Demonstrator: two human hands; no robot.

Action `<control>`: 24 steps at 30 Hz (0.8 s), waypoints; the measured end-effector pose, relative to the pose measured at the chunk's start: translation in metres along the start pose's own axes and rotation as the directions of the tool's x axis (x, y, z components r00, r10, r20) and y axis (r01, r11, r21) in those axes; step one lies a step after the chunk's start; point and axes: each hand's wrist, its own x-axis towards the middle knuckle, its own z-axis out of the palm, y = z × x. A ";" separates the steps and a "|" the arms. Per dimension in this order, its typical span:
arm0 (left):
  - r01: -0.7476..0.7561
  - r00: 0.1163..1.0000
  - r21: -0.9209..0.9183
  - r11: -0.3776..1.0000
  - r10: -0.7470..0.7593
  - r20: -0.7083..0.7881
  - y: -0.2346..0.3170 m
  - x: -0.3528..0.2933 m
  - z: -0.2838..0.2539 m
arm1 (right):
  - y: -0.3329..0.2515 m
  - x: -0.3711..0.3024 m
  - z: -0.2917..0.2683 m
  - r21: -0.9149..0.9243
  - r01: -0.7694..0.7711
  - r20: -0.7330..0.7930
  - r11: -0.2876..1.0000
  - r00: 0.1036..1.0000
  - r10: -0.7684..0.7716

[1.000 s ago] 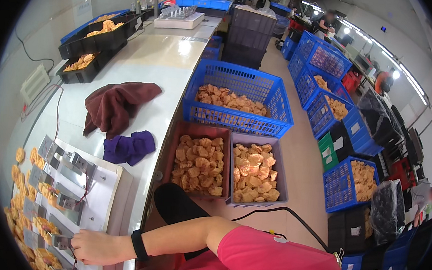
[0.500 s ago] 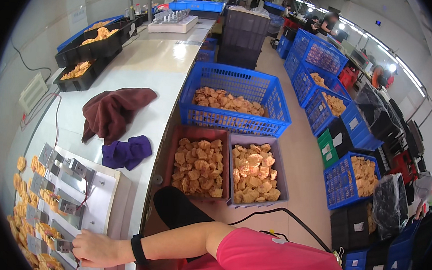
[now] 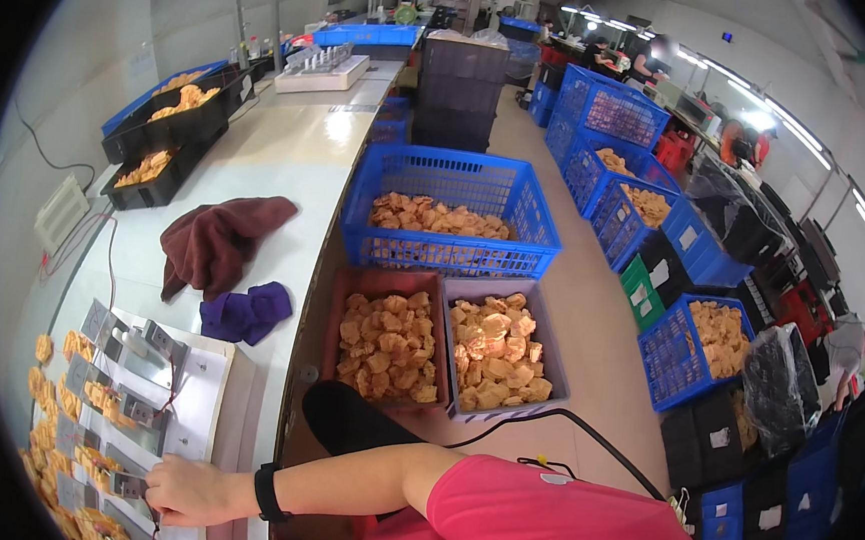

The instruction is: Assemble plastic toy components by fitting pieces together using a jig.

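My right hand [image 3: 192, 491], with a black band at the wrist, reaches over the bench to a row of small grey metal clamp-like fixtures [image 3: 138, 411] on a white board [image 3: 192, 409]. Its fingers are curled at the end of one of the lower fixtures, and the fingertips are partly hidden. Whatever they pinch cannot be made out. Lumpy orange-tan pieces [image 3: 98, 464] sit at the far side of the fixtures, and more lie loose [image 3: 40, 433] along the bench's left side. My left hand is out of view.
A brown cloth [image 3: 219, 245] and a purple cloth [image 3: 246, 312] lie on the bench. Beside it stand a red bin [image 3: 328, 363], a grey bin [image 3: 557, 364] and a blue crate [image 3: 448, 256], all holding tan pieces. A black cable [image 3: 611, 445] crosses near my sleeve. Stacked crates line the right.
The view has shifted slightly, so the surroundings sit a little differently in the picture. My right hand stays at the same fixture with its fingers still curled.
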 end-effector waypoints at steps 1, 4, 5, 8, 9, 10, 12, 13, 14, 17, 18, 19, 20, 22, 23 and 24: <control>-0.002 1.000 0.062 0.998 0.001 0.013 0.004 0.001 0.000 | 0.001 0.001 -0.002 0.013 -0.007 0.032 1.000 0.999 0.006; 0.071 0.997 -0.032 0.997 -0.071 0.019 -0.004 0.001 0.002 | 0.002 0.000 -0.002 0.018 -0.021 0.057 1.000 0.998 0.020; 0.066 0.998 -0.036 0.997 -0.066 0.019 -0.002 0.001 0.002 | 0.002 -0.001 0.000 0.021 -0.033 0.050 0.999 0.998 0.032; 0.029 0.999 0.017 0.999 -0.030 0.025 0.006 0.001 0.001 | 0.002 -0.001 0.000 0.021 -0.029 0.044 0.999 0.999 0.028; 0.030 0.999 0.017 0.999 -0.030 0.018 0.002 0.000 0.001 | 0.002 -0.001 0.001 0.020 -0.031 0.040 0.999 0.999 0.030; 0.032 0.999 0.018 0.999 -0.033 0.011 -0.001 -0.001 0.001 | 0.002 -0.001 0.001 0.018 -0.019 0.031 1.000 0.999 0.018; 0.048 0.999 -0.002 0.999 -0.048 -0.003 -0.002 -0.001 0.002 | 0.001 -0.002 0.006 0.018 -0.010 0.018 1.000 1.000 0.010; 0.063 0.998 -0.023 0.998 -0.063 -0.020 -0.001 -0.001 0.003 | 0.002 -0.002 0.011 0.018 -0.017 -0.039 1.000 0.999 0.018; 0.061 0.998 -0.021 0.998 -0.061 -0.017 0.000 -0.002 0.003 | 0.003 -0.002 0.016 0.017 -0.025 -0.096 1.000 0.995 0.027; 0.059 0.998 0.001 0.998 -0.059 -0.012 0.002 -0.001 0.003 | 0.011 0.000 0.022 0.020 -0.025 -0.063 0.999 0.998 0.026; 0.054 0.998 0.020 0.998 -0.054 -0.014 0.001 -0.001 0.002 | 0.012 0.000 0.024 0.019 -0.027 -0.074 0.999 0.997 0.028; 0.054 0.998 0.036 0.998 -0.053 -0.016 -0.003 -0.002 0.001 | 0.008 0.001 0.025 0.017 -0.016 -0.082 1.000 0.996 0.017; 0.057 0.998 0.017 0.998 -0.056 -0.022 -0.006 -0.001 0.002 | 0.006 0.001 0.024 0.014 -0.005 -0.091 1.000 0.996 0.006; 0.085 0.996 0.005 0.996 -0.085 -0.021 -0.005 -0.001 0.003 | 0.008 0.002 0.012 -0.049 0.078 -0.089 0.996 0.993 -0.082; 0.119 0.993 -0.009 0.993 -0.119 -0.024 -0.003 0.000 0.003 | 0.008 0.003 0.008 -0.110 0.162 -0.075 0.981 0.982 -0.171; 0.115 0.993 -0.004 0.993 -0.115 -0.020 -0.005 0.000 0.003 | 0.008 0.003 0.009 -0.110 0.158 -0.082 0.981 0.982 -0.168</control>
